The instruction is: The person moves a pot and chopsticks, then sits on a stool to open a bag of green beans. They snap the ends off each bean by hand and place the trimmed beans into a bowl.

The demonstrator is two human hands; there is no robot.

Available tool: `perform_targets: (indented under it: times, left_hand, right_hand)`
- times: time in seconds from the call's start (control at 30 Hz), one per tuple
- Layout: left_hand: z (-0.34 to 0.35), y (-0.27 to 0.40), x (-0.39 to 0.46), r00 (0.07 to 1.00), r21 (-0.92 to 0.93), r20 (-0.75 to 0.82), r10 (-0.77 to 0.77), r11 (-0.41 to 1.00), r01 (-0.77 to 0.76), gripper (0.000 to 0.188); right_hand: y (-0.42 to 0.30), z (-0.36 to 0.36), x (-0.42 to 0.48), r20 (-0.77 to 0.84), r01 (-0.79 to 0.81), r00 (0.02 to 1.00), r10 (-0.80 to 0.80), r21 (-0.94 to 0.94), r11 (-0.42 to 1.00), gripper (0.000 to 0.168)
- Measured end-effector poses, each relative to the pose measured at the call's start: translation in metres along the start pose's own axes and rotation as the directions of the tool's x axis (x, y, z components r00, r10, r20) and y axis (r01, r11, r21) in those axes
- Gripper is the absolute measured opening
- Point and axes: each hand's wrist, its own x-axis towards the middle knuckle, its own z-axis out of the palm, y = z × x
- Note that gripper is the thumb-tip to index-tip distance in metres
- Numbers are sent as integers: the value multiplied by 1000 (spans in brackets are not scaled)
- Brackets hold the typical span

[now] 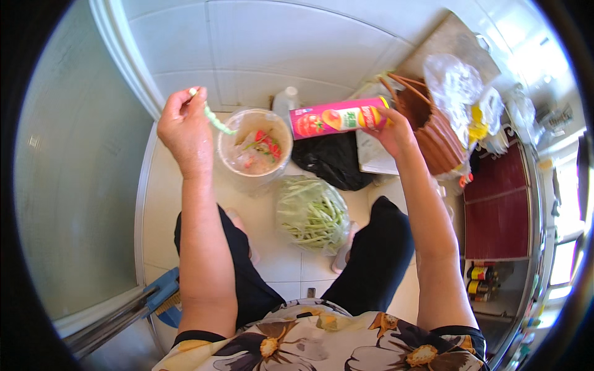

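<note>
Raised at the left, my left hand [188, 132] pinches a thin pale green strip [216, 120], perhaps part of a bean pod. The strip's lower end hangs over the near-left rim area of a plastic-lined bin [222, 150], which holds red and green scraps. My right hand [394, 132] grips one end of a pink cardboard canister [332, 119] printed with a tomato and bearing writing. The canister lies nearly level, its left end close to the bin's right side. Between my feet stands a clear plastic bag [313, 215] full of long green beans.
Behind the canister are a black plastic bag [325, 160] and a translucent jug [286, 101]. A brown ribbed basket [436, 139] and crumpled clear bags [452, 83] crowd the right. A blue-headed broom [162, 285] leans at lower left, beside a frosted glass door [79, 176]. Dark red cabinets [499, 208] line the right.
</note>
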Motion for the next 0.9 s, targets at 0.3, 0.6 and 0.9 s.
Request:
perform_targets:
  times: [0.3, 0.6, 0.9]
  left_hand:
    - [28, -13, -50, 948, -32, 308, -77, 995, 91, 8]
    - [55, -55, -89, 872, 30, 476, -113, 993, 113, 11]
    - [24, -52, -123, 832, 75, 540, -124, 992, 99, 8]
  right_hand:
    - [54, -192, -227, -345, 163, 938, 19, 490, 856, 44]
    - [222, -320, -370, -744, 383, 660, 105, 452, 806, 44]
    - [403, -316, -453, -750, 26, 265, 606, 634, 773, 55]
